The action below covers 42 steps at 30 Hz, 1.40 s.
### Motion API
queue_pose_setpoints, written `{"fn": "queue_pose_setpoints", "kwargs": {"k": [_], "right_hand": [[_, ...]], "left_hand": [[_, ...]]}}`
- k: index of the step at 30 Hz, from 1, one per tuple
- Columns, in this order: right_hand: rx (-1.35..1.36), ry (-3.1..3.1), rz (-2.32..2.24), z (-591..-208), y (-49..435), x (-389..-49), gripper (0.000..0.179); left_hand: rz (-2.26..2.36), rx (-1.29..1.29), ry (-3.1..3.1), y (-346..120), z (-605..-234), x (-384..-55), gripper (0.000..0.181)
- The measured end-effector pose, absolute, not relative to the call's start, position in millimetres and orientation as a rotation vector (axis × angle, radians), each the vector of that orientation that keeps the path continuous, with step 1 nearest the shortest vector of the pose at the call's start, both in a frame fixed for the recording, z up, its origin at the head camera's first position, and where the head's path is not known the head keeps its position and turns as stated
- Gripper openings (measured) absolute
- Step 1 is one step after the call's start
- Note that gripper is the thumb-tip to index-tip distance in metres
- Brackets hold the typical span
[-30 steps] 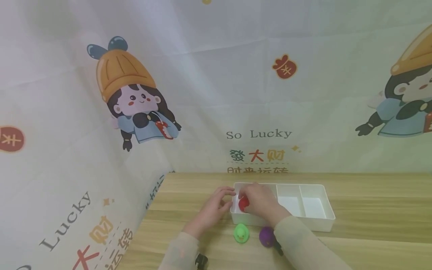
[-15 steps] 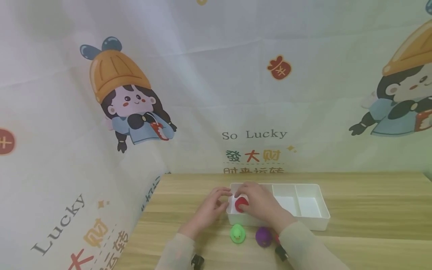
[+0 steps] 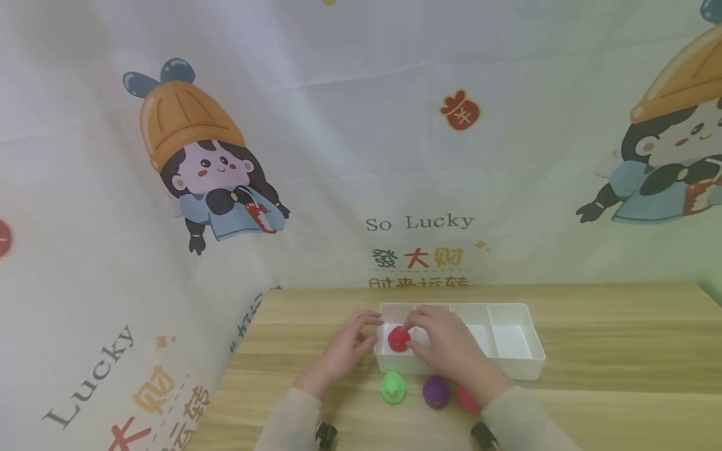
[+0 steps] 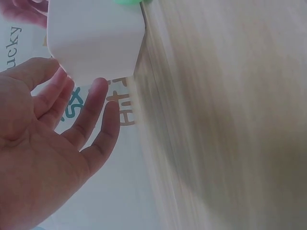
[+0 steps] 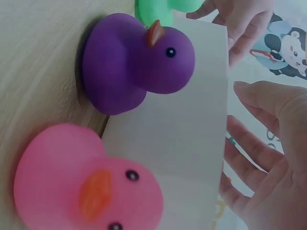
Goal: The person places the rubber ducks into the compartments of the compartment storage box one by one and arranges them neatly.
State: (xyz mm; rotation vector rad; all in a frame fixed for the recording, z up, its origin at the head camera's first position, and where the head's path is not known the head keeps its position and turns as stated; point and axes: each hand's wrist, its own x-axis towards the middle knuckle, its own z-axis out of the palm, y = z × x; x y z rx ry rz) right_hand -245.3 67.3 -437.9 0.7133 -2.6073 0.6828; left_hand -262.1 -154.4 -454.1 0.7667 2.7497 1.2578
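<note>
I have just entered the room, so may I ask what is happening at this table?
A person is working with toys at a white divided box. The right hand is open over it, fingers around a red toy in the leftmost compartment; whether they touch it is unclear. The left hand is at the box's left end. In front of the box, a green duck, a purple duck and a pink duck stand on the table.
</note>
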Motion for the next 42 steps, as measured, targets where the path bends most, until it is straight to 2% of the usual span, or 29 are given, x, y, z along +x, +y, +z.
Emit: {"fn": "queue_pose_setpoints", "kwargs": {"k": [42], "right_hand": [[0.743, -2.512, 0.631, -435.3, 126.9, -205.6, 0.019]], "left_hand": [[1.219, 0.765, 2.768, -153.9, -454.2, -265.1, 0.032]]}}
